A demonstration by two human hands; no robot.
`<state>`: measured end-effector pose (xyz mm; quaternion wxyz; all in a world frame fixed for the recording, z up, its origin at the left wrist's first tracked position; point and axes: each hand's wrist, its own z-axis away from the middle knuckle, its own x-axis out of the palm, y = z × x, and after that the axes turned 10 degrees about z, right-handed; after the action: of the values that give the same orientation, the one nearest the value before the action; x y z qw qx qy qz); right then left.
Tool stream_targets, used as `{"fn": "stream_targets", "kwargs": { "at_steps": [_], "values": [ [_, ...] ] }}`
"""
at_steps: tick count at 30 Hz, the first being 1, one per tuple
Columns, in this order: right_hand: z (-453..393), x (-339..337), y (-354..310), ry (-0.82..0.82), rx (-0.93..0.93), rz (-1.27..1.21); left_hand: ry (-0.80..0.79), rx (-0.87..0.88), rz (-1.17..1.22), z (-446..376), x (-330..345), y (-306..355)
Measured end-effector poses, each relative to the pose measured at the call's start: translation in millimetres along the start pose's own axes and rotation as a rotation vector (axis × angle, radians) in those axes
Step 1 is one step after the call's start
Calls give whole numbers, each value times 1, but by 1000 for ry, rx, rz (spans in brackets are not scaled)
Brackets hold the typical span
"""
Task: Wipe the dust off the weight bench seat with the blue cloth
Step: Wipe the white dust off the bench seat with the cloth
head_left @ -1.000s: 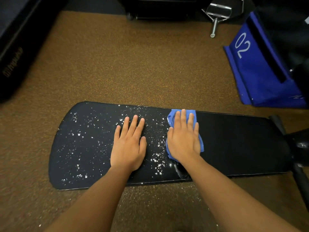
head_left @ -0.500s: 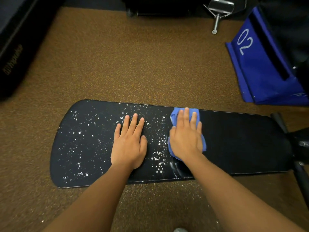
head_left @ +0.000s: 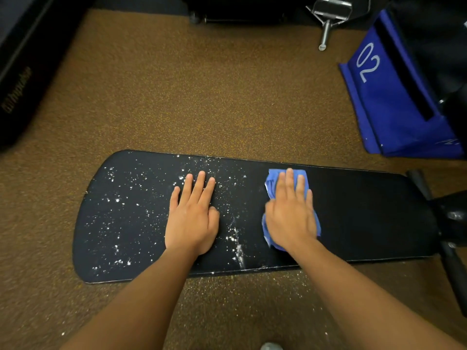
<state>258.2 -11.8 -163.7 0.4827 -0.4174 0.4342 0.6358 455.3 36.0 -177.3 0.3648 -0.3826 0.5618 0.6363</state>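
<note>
Flat, fingers spread, the right hand (head_left: pixel 290 215) presses the blue cloth (head_left: pixel 271 184) onto the weight bench seat (head_left: pixel 366 210); left of it, the left hand (head_left: pixel 192 218) lies open-palmed among white dust (head_left: pixel 118 200), with clean black surface to the cloth's right

Your flat left hand (head_left: pixel 190 218) blocks the dusty half of the long black padded worktop (head_left: pixel 366 210), while its right half lies open.

Cloth (head_left: pixel 271 184) lies on the bench seat (head_left: pixel 366 210), right of the dust (head_left: pixel 121 200).
</note>
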Motion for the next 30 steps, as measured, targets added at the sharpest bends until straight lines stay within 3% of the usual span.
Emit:
{"fn": "stream_targets", "kwargs": {
  "at_steps": [2, 5, 9, 13, 17, 21, 24, 30],
  "values": [
    [-7, -7, -25, 26, -7, -26, 2, 3, 2, 0, 1, 0],
    [23, 0, -50, 68, -172, -3, -1, 8, -10, -1, 1, -1],
    [67, 13, -13, 77, -337, -36, 2, 8, -2, -1, 0, -2],
    [34, 10, 17, 76, -214, 8, -1, 7, -5, 1, 0, -1],
    [-3, -7, -14, 3, -82, -1, 1, 8, -9, 0, 0, 0],
    [32, 0, -38, 83, -235, -11, 10, 12, -3, -1, 1, -1],
    [62, 12, -15, 102, -350, -33, 10, 11, 6, -1, 0, -2],
    [8, 3, -3, 95, -131, -5, 6, 4, 9, 0, -1, -1]
  ]
}}
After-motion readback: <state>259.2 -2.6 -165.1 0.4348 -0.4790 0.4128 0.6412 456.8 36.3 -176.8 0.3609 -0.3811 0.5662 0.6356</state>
